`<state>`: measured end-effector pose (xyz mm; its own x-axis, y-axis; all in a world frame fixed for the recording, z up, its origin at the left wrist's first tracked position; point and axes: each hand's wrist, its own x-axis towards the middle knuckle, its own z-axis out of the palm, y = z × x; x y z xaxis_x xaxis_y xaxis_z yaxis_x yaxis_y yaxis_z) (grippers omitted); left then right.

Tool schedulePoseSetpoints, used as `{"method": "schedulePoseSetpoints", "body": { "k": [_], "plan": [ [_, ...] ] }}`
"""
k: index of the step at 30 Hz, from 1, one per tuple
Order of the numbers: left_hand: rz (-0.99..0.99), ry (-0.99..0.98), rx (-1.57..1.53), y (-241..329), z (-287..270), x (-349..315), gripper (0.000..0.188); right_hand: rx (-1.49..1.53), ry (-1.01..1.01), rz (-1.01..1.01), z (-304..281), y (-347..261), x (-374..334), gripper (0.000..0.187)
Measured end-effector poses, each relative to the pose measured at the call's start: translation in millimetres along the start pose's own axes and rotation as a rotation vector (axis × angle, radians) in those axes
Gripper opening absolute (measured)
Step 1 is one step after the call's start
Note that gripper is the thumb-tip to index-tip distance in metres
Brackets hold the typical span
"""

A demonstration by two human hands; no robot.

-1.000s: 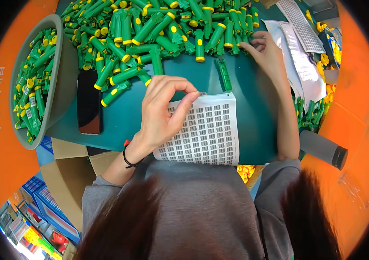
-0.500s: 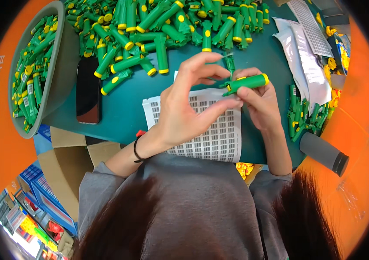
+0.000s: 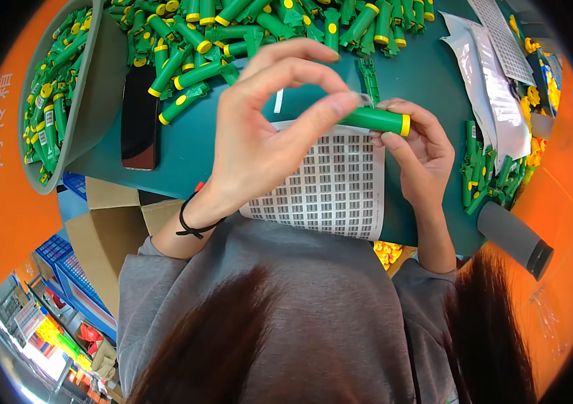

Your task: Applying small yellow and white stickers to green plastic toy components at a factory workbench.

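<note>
My right hand (image 3: 426,151) grips a green plastic tube (image 3: 384,121) with a yellow end cap, held level between fingers and thumb. At the tube's left end, my left hand (image 3: 266,124) pinches a small clear piece (image 3: 365,99) between thumb and index finger; its other fingers are curled loosely apart. That end of the tube is partly hidden by the left fingertips. Under both hands lies a white sheet of small printed labels (image 3: 340,182). Just beyond the tube, a slim green part (image 3: 369,77) rests on the green table (image 3: 192,145).
Many green tubes (image 3: 232,34) are heaped at the back. On the left stand a grey tub (image 3: 84,114) of tubes and a black phone (image 3: 140,124). White plastic bags (image 3: 495,87), more green tubes (image 3: 485,172) and a grey bottle (image 3: 512,236) lie right. An open cardboard box (image 3: 101,236) sits lower left.
My left hand has risen, and its thumb has left the tube's underside to meet the index finger at the tube's left end. The right hand still holds the tube. The whole view has shifted slightly.
</note>
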<state>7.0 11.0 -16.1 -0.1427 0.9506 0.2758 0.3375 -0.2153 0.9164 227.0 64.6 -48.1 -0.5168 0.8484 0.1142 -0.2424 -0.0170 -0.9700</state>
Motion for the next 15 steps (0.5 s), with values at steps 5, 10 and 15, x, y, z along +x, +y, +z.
{"method": "schedulePoseSetpoints", "body": {
  "k": [5, 10, 15],
  "plan": [
    [-0.023, -0.152, -0.108, 9.9, 14.0, 3.5, 0.011, -0.007, -0.009, -0.031, 3.8, 2.5, -3.9, 0.040],
    [-0.170, -0.222, -0.187, 14.2, 13.3, 5.4, 0.011, -0.033, -0.020, -0.014, 3.4, 1.1, -5.4, 0.040],
    [-0.172, -0.254, -0.136, 11.8, 12.2, 6.7, 0.011, -0.044, -0.015, -0.033, 2.5, 1.7, -7.2, 0.041]
  ]
}}
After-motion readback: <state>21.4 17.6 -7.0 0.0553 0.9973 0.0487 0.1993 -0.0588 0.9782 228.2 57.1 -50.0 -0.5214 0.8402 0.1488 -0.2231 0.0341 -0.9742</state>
